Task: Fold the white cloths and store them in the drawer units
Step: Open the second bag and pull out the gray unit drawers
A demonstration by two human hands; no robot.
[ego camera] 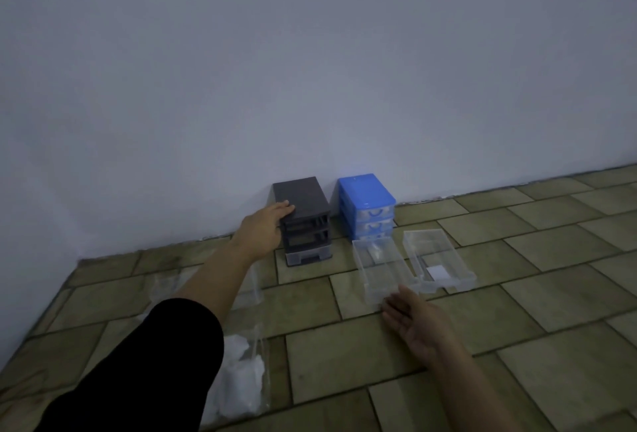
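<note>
Nearest me, low at the left of the tiled floor (344, 355): white cloths (241, 376) in a crumpled heap, partly under my black sleeve (144, 369) and partly inside a clear plastic bag (260, 355). Not folded yet. They look soft and light, with no shape of their own; I judge they will flop and need flattening on the tile, taken by two corners rather than the middle. A second clear bag (165, 283) lies flat further up the left side; cannot tell what is in it.

My right hand (418, 323) hovers mid-floor, fingers straight and relaxed, holding nothing, fingertips at the near end of a clear drawer (379, 266). That drawer is out of its unit, lying on the tile; something pale shows inside near its far end, unclear. Just beside it on the right, a second clear drawer (439, 259), with a small white square on its bottom. Thin, stiff plastic, probably slippery; best held by the side walls.

Far, against the wall (310, 69): grey drawer unit (303, 218), upper two slots vacant, bottom drawer in place. My left hand (267, 224) rests on its top front-left corner, fingers flat, steadying it. Just right, not touching, the blue drawer unit (367, 204), its drawers all in.
</note>
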